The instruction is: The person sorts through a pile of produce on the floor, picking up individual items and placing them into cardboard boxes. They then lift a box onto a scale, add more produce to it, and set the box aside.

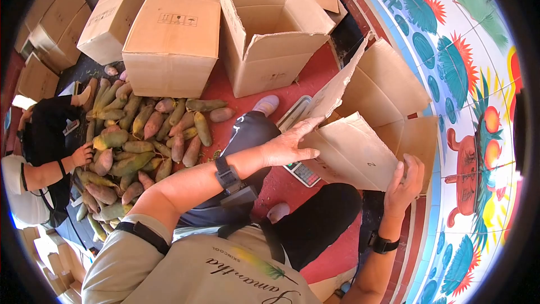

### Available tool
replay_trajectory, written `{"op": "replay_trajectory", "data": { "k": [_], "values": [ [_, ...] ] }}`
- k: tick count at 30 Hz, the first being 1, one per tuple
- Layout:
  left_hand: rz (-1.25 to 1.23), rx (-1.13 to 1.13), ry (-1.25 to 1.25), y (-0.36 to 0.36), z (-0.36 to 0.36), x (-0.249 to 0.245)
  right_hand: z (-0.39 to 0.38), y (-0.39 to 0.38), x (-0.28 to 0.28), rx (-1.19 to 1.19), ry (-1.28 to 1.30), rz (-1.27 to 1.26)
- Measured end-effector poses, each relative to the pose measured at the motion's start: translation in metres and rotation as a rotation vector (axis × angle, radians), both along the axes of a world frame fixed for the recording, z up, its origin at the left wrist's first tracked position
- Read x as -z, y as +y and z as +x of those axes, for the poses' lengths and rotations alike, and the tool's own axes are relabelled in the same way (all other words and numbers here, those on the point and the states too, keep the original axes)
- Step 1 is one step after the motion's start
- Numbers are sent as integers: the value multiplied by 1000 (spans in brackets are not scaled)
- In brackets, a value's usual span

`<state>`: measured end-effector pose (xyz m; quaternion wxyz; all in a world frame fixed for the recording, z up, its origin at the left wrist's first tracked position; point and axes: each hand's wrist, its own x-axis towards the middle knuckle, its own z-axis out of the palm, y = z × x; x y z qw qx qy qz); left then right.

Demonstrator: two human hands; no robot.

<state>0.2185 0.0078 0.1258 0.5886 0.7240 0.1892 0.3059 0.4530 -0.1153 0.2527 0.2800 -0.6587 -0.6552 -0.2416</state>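
An open cardboard box [354, 149] stands tilted in front of me, its flaps raised and its inside visible. My left hand [289, 145] is at the box's left corner, thumb and fingers spread apart against the cardboard. On the near right corner, my right hand [404, 183] curls its fingers around the edge of the box. Partly under the box is a digital scale [306, 174] with a keypad, most of it hidden.
A heap of sweet potatoes [135, 157] lies to the left, where another person's hand [82, 155] touches it. Behind stand a closed carton [171, 34] and an open carton [270, 62]. A painted tile wall [450, 95] runs along the right.
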Motion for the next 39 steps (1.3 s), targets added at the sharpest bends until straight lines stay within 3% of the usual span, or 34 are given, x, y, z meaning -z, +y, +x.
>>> {"op": "replay_trajectory", "data": {
  "k": [2,14,25,39],
  "values": [
    [-157,13,-108,-1,0,0,0,-6,4,28,-22,10],
    [-194,-16,-86,-3,3,1,-1,-48,56,-35,-174,120],
    [-198,-14,-60,-4,2,0,-11,-42,121,-138,-31,-236],
    [-108,-102,-117,-10,5,5,-12,-40,127,-126,37,-243]
  ]
}}
